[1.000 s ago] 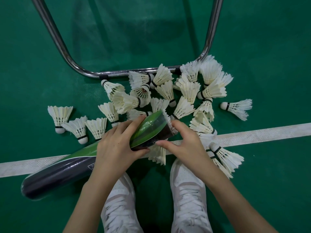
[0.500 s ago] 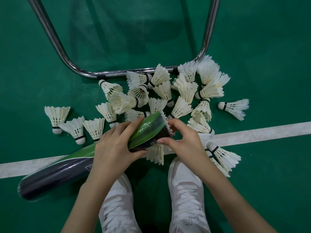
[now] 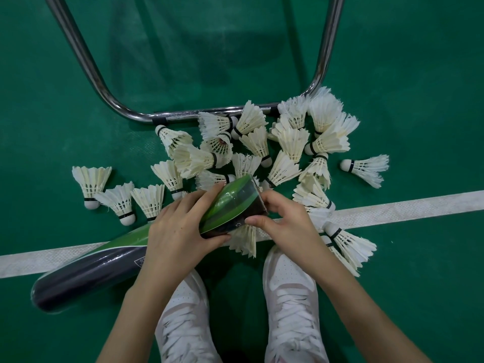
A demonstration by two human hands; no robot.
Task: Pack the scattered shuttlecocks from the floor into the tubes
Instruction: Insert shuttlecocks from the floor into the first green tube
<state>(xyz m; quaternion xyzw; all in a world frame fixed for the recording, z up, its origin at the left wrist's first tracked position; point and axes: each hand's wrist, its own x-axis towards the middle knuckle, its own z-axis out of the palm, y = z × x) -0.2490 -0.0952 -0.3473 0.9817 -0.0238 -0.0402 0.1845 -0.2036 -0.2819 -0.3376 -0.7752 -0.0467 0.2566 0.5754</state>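
A long dark tube with a green stripe lies slanted across the white floor line. My left hand grips it near its upper open end. My right hand is at that mouth, thumb and fingers curled around the rim; whatever it pushes in is hidden. Several white feather shuttlecocks lie heaped on the green floor beyond the tube. One lies apart at the right, three sit at the left, and one lies under the tube's mouth.
A chrome tube frame curves across the floor behind the heap, touching the farthest shuttlecocks. My two white shoes stand close below the tube. A white court line crosses the green floor.
The feathers seen sticking out of the tube's mouth earlier are no longer visible there. My right hand has closed in on the rim. My left hand holds as before.
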